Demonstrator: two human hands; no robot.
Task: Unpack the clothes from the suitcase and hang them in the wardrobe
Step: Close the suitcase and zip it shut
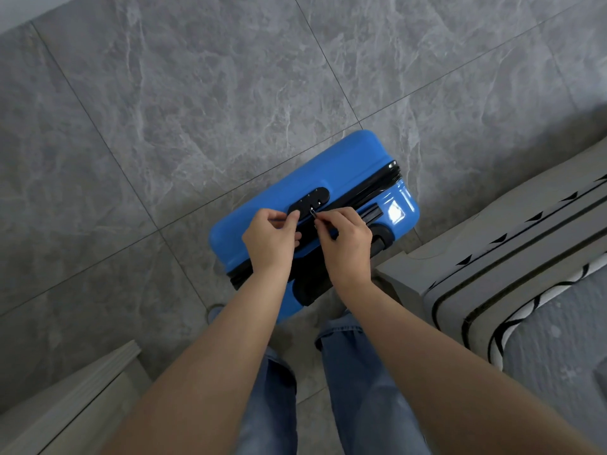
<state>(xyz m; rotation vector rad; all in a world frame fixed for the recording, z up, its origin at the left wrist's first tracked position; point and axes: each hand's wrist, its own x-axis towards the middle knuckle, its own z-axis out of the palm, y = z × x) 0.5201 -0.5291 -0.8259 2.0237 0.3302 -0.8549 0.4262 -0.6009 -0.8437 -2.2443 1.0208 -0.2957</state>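
Suitcase [279,205] (zipped) upright between bed [492,257], skirting [82,382].

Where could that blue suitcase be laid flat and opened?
The grey marble-look floor tiles beyond and left of the blue hard-shell suitcase are bare. It is crowded right, by the grey-edged bed, and near the person's feet, beside the pale panel.
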